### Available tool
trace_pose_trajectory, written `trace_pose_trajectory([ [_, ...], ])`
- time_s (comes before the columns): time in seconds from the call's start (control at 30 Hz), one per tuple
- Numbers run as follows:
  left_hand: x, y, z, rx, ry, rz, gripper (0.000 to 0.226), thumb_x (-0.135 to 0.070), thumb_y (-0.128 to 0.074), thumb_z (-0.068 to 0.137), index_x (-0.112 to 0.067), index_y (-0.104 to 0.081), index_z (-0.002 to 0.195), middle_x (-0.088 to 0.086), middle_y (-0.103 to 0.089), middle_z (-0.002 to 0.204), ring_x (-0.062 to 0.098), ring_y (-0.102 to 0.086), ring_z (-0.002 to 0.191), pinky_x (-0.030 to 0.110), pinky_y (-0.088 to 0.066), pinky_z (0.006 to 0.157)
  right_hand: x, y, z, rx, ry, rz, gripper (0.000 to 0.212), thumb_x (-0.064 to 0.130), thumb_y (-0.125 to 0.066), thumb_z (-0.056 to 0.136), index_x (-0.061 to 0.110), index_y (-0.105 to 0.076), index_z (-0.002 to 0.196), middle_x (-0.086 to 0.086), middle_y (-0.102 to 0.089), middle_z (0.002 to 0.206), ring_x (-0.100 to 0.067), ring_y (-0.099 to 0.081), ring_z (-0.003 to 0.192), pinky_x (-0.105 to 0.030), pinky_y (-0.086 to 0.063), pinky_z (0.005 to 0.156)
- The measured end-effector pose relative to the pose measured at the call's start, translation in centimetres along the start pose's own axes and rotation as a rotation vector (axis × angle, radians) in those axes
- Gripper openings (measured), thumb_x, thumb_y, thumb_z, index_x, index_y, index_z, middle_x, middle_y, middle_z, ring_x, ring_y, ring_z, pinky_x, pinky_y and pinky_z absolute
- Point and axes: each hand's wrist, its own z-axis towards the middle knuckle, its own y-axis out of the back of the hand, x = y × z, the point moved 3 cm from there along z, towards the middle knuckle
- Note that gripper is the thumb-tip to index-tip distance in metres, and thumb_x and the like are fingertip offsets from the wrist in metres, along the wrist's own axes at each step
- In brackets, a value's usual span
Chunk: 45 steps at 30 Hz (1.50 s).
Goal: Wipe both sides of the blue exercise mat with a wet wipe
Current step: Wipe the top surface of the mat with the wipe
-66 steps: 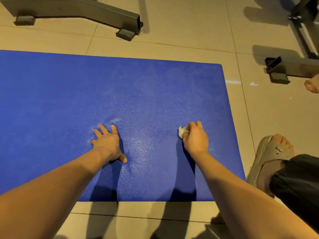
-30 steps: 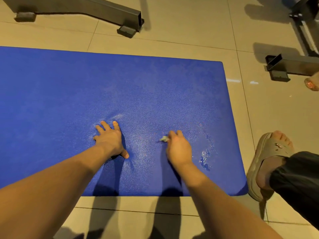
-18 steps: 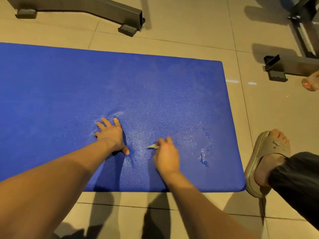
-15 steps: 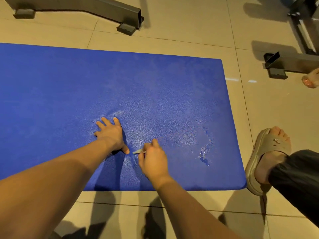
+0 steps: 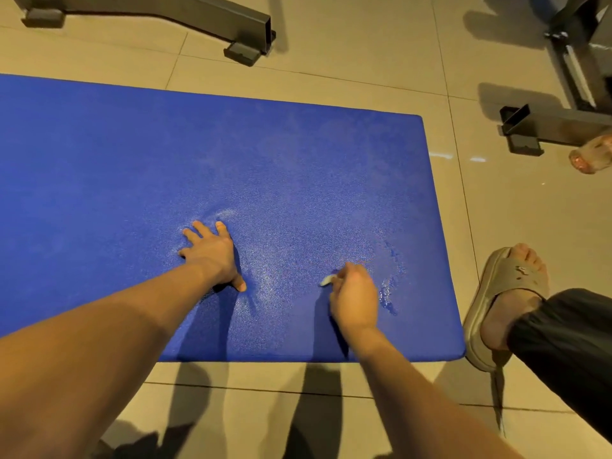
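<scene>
Two bare hands rest on one blue, rectangular foam exercise mat (image 5: 298, 177) lying flat on a beige tiled floor (image 5: 364, 61). The left hand (image 5: 212, 256) presses flat, fingers spread wide, toward the mat's near edge. The right hand (image 5: 354, 299), nearer the mat's near right corner, curls its fingers around one small, crumpled white wet wipe (image 5: 326, 280), held against the mat. The wipe pokes out between the two hands. One glistening wet patch (image 5: 387, 293) lies just right of the right hand. One tan slide sandal (image 5: 496, 293), worn on a foot, stands beside the mat's right edge. Two dark metal bars stand on the floor: one long metal bar (image 5: 198, 11) beyond the mat's far edge, one short metal bar (image 5: 546, 127) past its far right corner.
</scene>
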Motion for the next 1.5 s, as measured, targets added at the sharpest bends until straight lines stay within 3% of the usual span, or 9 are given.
trace_pose_trajectory([
  [0.17,0.0,-0.2,0.1,-0.012,-0.002,0.008,0.164,-0.061,-0.095,0.047,-0.010,0.014,0.159,0.034,0.014,0.161,0.057,0.004,0.149,0.070,-0.029,0.113,6.5,-5.3,-4.9,0.217,0.258,-0.062,0.013,0.014,-0.053,0.099,0.011,-0.061,0.109,-0.009,-0.053,0.118,-0.034,-0.061,0.095,-0.039,-0.045,0.075],
  [0.27,0.0,-0.2,0.2,-0.010,0.000,0.005,0.165,-0.061,-0.095,0.047,-0.010,0.014,0.159,0.034,0.014,0.161,0.058,0.004,0.148,0.070,-0.029,0.113,5.2,-4.3,-4.5,0.196,0.295,-0.045,0.013,0.020,-0.051,0.095,0.019,-0.065,0.095,-0.004,-0.053,0.112,-0.030,-0.061,0.092,-0.038,-0.047,0.074],
  [0.4,0.0,-0.2,0.3,-0.008,-0.006,-0.001,0.165,-0.059,-0.096,0.047,-0.009,0.014,0.159,0.035,0.014,0.161,0.058,0.005,0.148,0.071,-0.029,0.113,-0.2,0.2,-2.2,0.045,0.110,-0.092,0.014,0.019,-0.056,0.090,0.024,-0.057,0.077,-0.002,-0.052,0.102,-0.029,-0.059,0.087,-0.036,-0.040,0.065],
  [0.6,0.0,-0.2,0.3,-0.002,-0.002,-0.008,0.166,-0.058,-0.097,0.047,-0.010,0.015,0.159,0.034,0.016,0.161,0.058,0.006,0.148,0.071,-0.027,0.113,-3.8,1.9,-1.5,-0.066,-0.123,-0.045,0.009,0.016,-0.053,0.098,0.012,-0.060,0.095,-0.011,-0.059,0.107,-0.035,-0.060,0.088,-0.035,-0.035,0.067],
  [0.77,0.0,-0.2,0.1,-0.008,-0.001,-0.009,0.166,-0.058,-0.097,0.046,-0.010,0.015,0.159,0.034,0.015,0.161,0.058,0.006,0.148,0.071,-0.027,0.113,2.5,-2.9,-5.2,0.061,0.010,0.066,0.016,0.014,-0.051,0.096,0.008,-0.064,0.103,-0.012,-0.062,0.111,-0.033,-0.061,0.098,-0.041,-0.044,0.081],
  [0.9,0.1,-0.2,0.0,-0.011,0.004,-0.026,0.164,-0.058,-0.096,0.047,-0.012,0.015,0.159,0.032,0.017,0.162,0.056,0.008,0.149,0.071,-0.025,0.114,5.4,-4.9,-7.6,0.220,0.173,0.005,0.015,0.015,-0.050,0.097,0.010,-0.062,0.105,-0.010,-0.058,0.114,-0.033,-0.060,0.098,-0.042,-0.044,0.079],
  [1.13,0.8,-0.7,-0.6,-0.064,-0.010,-0.097,0.161,-0.059,-0.096,0.046,-0.018,0.010,0.160,0.025,0.013,0.165,0.049,0.008,0.152,0.065,-0.024,0.118,-2.7,0.6,-4.2,0.120,0.033,-0.161,0.015,0.014,-0.055,0.096,0.011,-0.060,0.109,-0.011,-0.055,0.118,-0.035,-0.061,0.098,-0.040,-0.047,0.078],
  [1.37,0.4,-2.8,-4.0,-0.241,-0.146,-0.149,0.097,-0.048,-0.086,0.074,-0.018,-0.033,0.150,0.019,-0.030,0.148,0.038,-0.031,0.139,0.056,-0.043,0.106,-3.5,0.5,-5.1,0.031,-0.122,-0.063,0.014,0.012,-0.050,0.098,0.006,-0.060,0.105,-0.014,-0.057,0.119,-0.038,-0.062,0.097,-0.041,-0.047,0.078],
  [1.5,-0.3,-4.0,-6.3,-0.205,-0.250,-0.008,0.124,-0.064,-0.088,0.060,-0.022,-0.023,0.157,0.016,-0.023,0.158,0.035,-0.023,0.147,0.051,-0.037,0.111,0.4,-2.7,-8.0,0.137,0.020,-0.046,0.017,0.012,-0.049,0.097,0.008,-0.059,0.111,-0.010,-0.054,0.121,-0.034,-0.061,0.103,-0.042,-0.045,0.082],
])
